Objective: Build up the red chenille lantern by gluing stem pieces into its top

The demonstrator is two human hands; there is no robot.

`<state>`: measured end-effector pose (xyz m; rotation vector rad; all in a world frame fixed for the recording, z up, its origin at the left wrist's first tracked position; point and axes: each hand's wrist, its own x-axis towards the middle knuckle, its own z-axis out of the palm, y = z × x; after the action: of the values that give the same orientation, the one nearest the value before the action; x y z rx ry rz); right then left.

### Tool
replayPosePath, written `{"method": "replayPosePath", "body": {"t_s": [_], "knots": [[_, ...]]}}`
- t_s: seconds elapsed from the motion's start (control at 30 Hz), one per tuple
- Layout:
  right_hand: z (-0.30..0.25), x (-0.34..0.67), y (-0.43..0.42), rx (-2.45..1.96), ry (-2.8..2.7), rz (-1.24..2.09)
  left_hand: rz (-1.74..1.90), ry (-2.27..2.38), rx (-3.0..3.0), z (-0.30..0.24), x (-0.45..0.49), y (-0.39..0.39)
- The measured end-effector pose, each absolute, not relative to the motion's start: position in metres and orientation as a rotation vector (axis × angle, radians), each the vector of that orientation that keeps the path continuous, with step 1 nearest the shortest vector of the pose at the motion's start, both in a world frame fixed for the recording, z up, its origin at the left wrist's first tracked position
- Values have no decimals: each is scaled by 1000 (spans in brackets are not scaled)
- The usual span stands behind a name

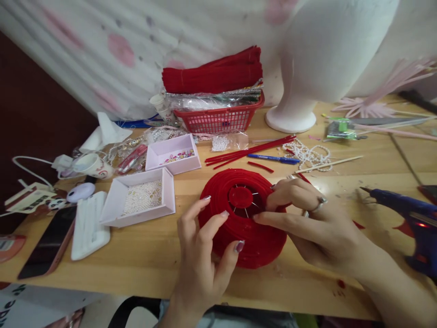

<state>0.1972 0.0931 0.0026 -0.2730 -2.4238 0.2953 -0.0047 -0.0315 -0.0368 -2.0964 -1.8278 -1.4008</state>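
Nearby, around the hands (321, 228): pearl box (168, 191), blue pen (271, 158), glue gun (403, 204).

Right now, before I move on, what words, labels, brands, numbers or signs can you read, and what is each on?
"ide": dark letters on the white printed surface, lower left; the rest is unclear.
Too small or blurred: red print on the white paper cups; dark print on the boxy cream object; the white label on the flat orange object; the blue mark on the red plastic basket.

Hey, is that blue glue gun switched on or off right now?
On, most likely: a red light glows on the glue gun. Whether it's hot, I cannot tell.
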Motion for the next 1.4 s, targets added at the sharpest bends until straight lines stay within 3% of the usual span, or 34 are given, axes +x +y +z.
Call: {"method": "replayPosePath", "body": {"t_s": [0.5, 1.23, 1.4], "knots": [[6, 195, 93, -241, -2390, 189, -1320, -1766, -2069, -54, -6, -36], [8, 194, 100, -450, -2339, 381, -1325, -1859, -2105, -64, -7, -39], [3, 196, 100, -457, -2364, 197, -1375, -1811, -2107, -66, -6, -39]]}}
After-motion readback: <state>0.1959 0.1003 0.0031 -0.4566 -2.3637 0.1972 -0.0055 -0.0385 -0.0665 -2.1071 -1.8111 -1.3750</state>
